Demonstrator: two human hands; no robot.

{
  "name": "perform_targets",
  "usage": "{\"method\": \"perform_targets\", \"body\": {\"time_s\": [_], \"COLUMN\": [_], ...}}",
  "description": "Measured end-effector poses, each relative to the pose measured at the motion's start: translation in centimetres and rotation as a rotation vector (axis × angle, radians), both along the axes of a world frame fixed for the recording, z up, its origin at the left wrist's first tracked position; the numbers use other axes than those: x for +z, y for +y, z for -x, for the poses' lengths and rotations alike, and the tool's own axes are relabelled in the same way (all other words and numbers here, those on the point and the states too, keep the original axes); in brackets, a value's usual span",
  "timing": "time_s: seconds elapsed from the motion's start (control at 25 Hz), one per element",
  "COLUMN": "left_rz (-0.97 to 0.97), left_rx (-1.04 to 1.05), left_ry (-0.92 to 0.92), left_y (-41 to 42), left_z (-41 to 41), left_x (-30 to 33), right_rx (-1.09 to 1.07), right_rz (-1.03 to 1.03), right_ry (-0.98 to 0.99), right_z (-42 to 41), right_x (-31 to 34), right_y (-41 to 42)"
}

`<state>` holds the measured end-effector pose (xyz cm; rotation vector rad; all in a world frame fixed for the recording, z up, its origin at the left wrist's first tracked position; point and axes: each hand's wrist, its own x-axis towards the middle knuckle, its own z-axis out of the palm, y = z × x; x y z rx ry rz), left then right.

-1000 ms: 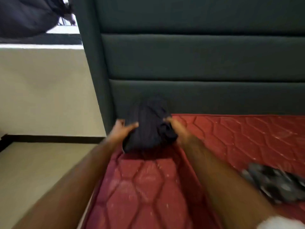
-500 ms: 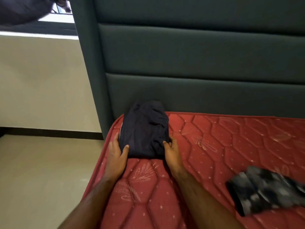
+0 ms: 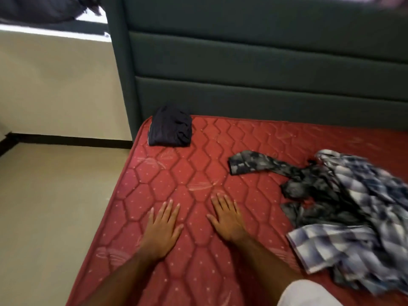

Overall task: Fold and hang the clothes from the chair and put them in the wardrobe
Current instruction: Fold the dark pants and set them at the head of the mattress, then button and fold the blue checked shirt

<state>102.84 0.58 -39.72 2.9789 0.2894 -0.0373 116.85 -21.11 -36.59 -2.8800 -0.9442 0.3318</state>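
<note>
A folded dark navy garment (image 3: 170,127) lies at the far left corner of the red quilted mattress (image 3: 198,173), against the headboard. My left hand (image 3: 162,228) and my right hand (image 3: 227,217) are held flat over the bare mattress, fingers straight, well short of the folded garment and holding nothing. To the right lies a crumpled grey camouflage-print garment (image 3: 309,186), partly under a blue-and-white checked shirt (image 3: 362,217) heaped near the right edge.
A dark green padded headboard (image 3: 265,74) rises behind the mattress. Beige floor (image 3: 55,206) and a cream wall (image 3: 55,85) are to the left. A dark cloth (image 3: 39,7) hangs at the top left. A white fabric-covered knee (image 3: 309,294) shows at the bottom.
Both hands let go of the folded navy garment, left it at the mattress corner and drew back toward me, now flat over the mattress. The view widened to show the heap on the right.
</note>
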Motion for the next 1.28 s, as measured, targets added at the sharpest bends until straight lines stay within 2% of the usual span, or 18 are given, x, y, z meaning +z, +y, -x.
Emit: {"method": "perform_targets", "body": {"time_s": [0.12, 0.2, 0.32, 0.4, 0.48, 0.6, 0.64, 0.72, 0.84, 0.92, 1.0, 1.08, 1.16, 1.28], "left_rz": [-0.029, -0.013, 0.036, 0.112, 0.165, 0.194, 0.222, 0.349, 0.567, 0.728, 0.904, 0.889, 0.761, 0.527], "left_rx": [0.032, 0.078, 0.027, -0.057, -0.126, -0.125, -0.104, -0.098, -0.232, -0.325, -0.325, -0.4, -0.54, -0.66], "left_ry": [0.066, 0.097, 0.16, 0.209, 0.235, 0.231, 0.218, 0.221, 0.183, 0.107, 0.071, 0.059, 0.048, -0.024], "left_y": [-2.1, -3.7, -7.2, -10.9, -14.8, -18.8, -19.5, -20.6, -22.5, -25.2, -28.7, -32.0, -35.2, -39.1], "left_z": [2.9, 2.3, -0.4, -1.8, -2.6, -3.4, -3.5, -4.1, -5.1, -5.6, -6.1, -6.9, -8.3, -10.8], "left_x": [0.7, 2.1, 4.7, 5.3, 5.0, 5.0, 5.2, 5.9, 8.3, 10.5, 12.8, 14.0, 14.2, 15.1], "right_rx": [0.048, 0.015, -0.172, -0.394, -0.576, -0.624, -0.605, -0.6, -0.764, -0.728, -0.579, -0.433, -0.39, -0.601], "right_rz": [0.104, 0.111, 0.102, 0.116, 0.146, 0.22, 0.142, -0.203, -0.604, -0.745, -0.744, -0.627, -0.553, -0.769], "right_ry": [0.099, 0.091, -0.168, -0.273, -0.232, -0.193, -0.185, -0.104, -0.057, -0.148, -0.165, -0.11, -0.004, -0.034], "right_z": [2.3, 2.8, 1.9, 1.8, 1.9, 2.8, 2.8, 2.5, 2.5, 3.8, 6.0, 7.5, 7.5, 4.3], "right_x": [2.8, 4.5, 7.2, 8.1, 8.4, 9.1, 9.1, 9.2, 10.3, 11.5, 12.2, 12.2, 12.4, 13.9], "right_y": [-5.7, -10.8, -18.8, -25.3, -31.6, -36.8, -37.4, -37.7, -36.7, -35.5, -34.7, -35.2, -36.7, -39.8]}}
